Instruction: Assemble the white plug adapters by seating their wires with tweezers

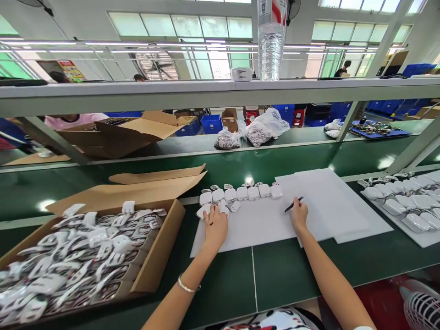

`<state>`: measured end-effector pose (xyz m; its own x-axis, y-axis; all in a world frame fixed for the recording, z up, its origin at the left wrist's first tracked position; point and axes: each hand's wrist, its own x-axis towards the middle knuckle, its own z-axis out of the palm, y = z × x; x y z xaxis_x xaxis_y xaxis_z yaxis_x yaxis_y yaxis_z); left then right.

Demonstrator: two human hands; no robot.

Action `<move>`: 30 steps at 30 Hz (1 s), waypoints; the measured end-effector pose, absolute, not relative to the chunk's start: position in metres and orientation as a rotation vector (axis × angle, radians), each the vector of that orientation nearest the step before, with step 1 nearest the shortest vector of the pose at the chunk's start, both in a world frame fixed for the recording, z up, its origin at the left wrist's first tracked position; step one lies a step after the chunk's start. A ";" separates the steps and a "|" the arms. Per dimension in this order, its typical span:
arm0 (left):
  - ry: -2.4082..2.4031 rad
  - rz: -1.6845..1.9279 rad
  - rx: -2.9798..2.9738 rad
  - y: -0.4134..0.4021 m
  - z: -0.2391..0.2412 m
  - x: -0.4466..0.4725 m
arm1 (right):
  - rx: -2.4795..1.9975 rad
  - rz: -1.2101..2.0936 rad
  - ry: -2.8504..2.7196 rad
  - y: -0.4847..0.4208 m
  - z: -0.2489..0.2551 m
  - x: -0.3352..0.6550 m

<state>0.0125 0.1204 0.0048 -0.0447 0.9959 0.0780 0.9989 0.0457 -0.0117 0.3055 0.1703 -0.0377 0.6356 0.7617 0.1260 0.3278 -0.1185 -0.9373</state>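
My left hand (215, 225) lies on the white foam sheet (254, 227), its fingers curled over small white plug parts (205, 210) at the left end of a row. That row of white plug parts (240, 193) runs along the sheet's far edge. My right hand (299, 213) rests on the same sheet further right and pinches a black pen (293, 204), its tip pointing up and right.
An open cardboard box (156, 256) full of white plug parts sits at the left. More foam sheets (330, 206) and a sheet of bagged parts (402, 208) lie to the right. Bags (264, 127), boxes and a water bottle (271, 41) stand beyond; a person in pink sits opposite.
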 end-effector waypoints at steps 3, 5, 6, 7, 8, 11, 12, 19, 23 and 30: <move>-2.291 -0.064 -2.173 0.122 0.015 0.006 | -1.713 0.469 -0.904 0.170 -0.038 0.305; -2.384 -0.027 -2.183 0.127 0.024 0.001 | -1.720 0.458 -0.902 0.172 -0.036 0.310; -2.429 -0.003 -2.190 0.130 0.027 -0.001 | -1.729 0.439 -0.891 0.173 -0.035 0.315; -2.465 0.022 -2.205 0.132 0.029 -0.003 | -1.742 0.414 -0.871 0.174 -0.034 0.322; -2.490 0.040 -2.225 0.134 0.030 -0.004 | -1.757 0.385 -0.843 0.176 -0.032 0.329; -2.523 0.055 -2.282 0.133 0.029 -0.009 | -1.790 0.334 -0.750 0.180 -0.028 0.352; -2.532 0.052 -2.296 0.132 0.029 -0.010 | -1.788 0.341 -0.731 0.180 -0.027 0.358; -2.582 -0.094 -2.379 0.123 0.033 -0.020 | -1.562 0.646 -0.820 0.171 -0.020 0.323; -2.564 -0.309 -2.346 0.118 0.037 -0.001 | -1.386 0.976 -0.965 0.150 -0.017 0.266; -2.341 -0.226 -2.646 0.125 0.030 0.045 | -1.274 1.368 -1.213 0.124 -0.024 0.211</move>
<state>0.0447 0.1246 0.0299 0.1519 0.9745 -0.1653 0.9250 -0.0813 0.3712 0.2114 0.1239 -0.0240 -0.0846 0.9872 -0.1350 0.0156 -0.1342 -0.9908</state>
